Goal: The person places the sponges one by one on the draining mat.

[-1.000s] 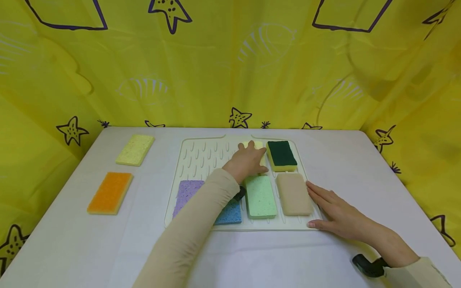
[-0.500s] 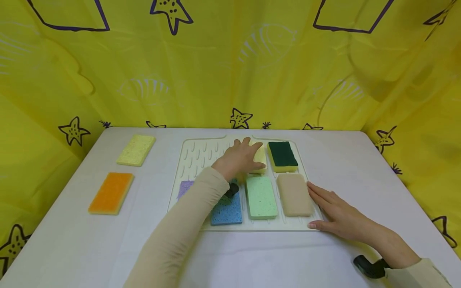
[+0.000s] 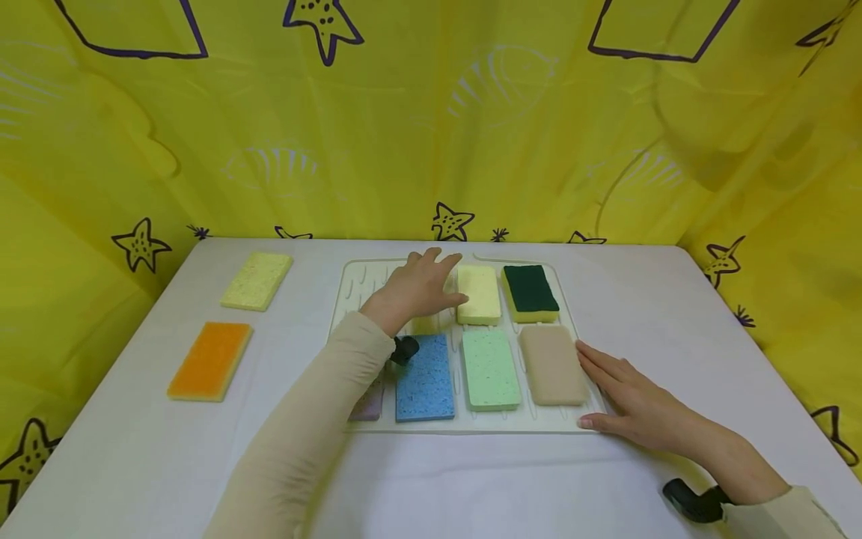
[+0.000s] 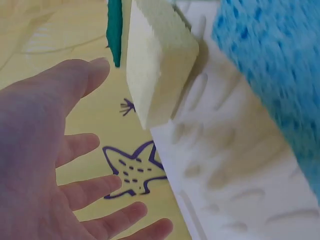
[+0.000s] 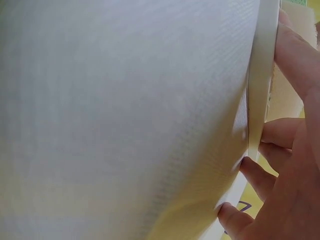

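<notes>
My left hand (image 3: 419, 286), fingers spread and holding nothing, hovers over the back middle of a cream ridged drying mat (image 3: 485, 424). Just right of its thumb lies a pale yellow sponge (image 3: 481, 296), which stands apart from the fingers in the left wrist view. Below the wrist is a blue sponge (image 3: 426, 382); a purple sponge (image 3: 367, 406) is mostly hidden by the sleeve. My right hand (image 3: 629, 397) rests with straight fingers at the mat's right edge, beside a beige sponge (image 3: 554, 365). Between beige and blue sits a mint green sponge (image 3: 490, 370).
A yellow sponge with a dark green scouring top (image 3: 530, 290) occupies the mat's back right corner. Left of the mat, a light yellow sponge (image 3: 257, 281) and an orange sponge (image 3: 209, 361) lie on the white table (image 3: 269, 419). A yellow patterned curtain (image 3: 377, 135) encloses the back and sides.
My left hand has drawn left off the pale yellow sponge, which stays on the mat and is now uncovered. More of the blue sponge shows. The right hand has stayed put.
</notes>
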A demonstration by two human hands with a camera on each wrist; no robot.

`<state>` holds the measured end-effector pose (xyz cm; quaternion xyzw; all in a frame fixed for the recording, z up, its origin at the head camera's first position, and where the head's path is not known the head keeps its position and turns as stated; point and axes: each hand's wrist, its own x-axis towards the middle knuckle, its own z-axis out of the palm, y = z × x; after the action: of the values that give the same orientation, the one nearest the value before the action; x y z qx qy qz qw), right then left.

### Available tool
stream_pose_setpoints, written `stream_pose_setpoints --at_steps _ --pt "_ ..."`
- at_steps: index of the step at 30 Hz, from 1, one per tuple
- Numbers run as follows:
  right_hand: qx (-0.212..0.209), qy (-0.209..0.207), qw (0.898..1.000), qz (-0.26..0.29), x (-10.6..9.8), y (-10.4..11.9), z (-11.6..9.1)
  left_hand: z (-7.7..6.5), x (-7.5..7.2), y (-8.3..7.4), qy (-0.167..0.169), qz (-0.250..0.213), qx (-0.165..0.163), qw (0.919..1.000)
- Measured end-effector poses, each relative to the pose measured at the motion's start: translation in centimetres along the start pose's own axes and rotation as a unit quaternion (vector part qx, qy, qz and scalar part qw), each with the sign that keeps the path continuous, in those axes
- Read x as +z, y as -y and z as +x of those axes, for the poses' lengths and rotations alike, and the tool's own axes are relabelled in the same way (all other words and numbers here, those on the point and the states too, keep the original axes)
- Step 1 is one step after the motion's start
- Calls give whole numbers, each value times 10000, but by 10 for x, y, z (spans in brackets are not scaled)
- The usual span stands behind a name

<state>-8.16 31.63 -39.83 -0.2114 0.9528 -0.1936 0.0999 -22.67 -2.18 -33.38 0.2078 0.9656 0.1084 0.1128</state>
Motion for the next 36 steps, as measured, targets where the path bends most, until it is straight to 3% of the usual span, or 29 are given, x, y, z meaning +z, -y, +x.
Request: stream_pose_setpoints --at_steps 12,28,36 --pt "-57 -51 10000 -2 2 -2 -2 -13 -6 32 -288 -18 -118 9995" --pt "-100 -47 9999 -27 -1 0 0 -44 -9 96 -519 131 -505 9973" --pt "-67 -43 10000 35 0 2 0 -55 -10 118 -596 137 -633 9961"
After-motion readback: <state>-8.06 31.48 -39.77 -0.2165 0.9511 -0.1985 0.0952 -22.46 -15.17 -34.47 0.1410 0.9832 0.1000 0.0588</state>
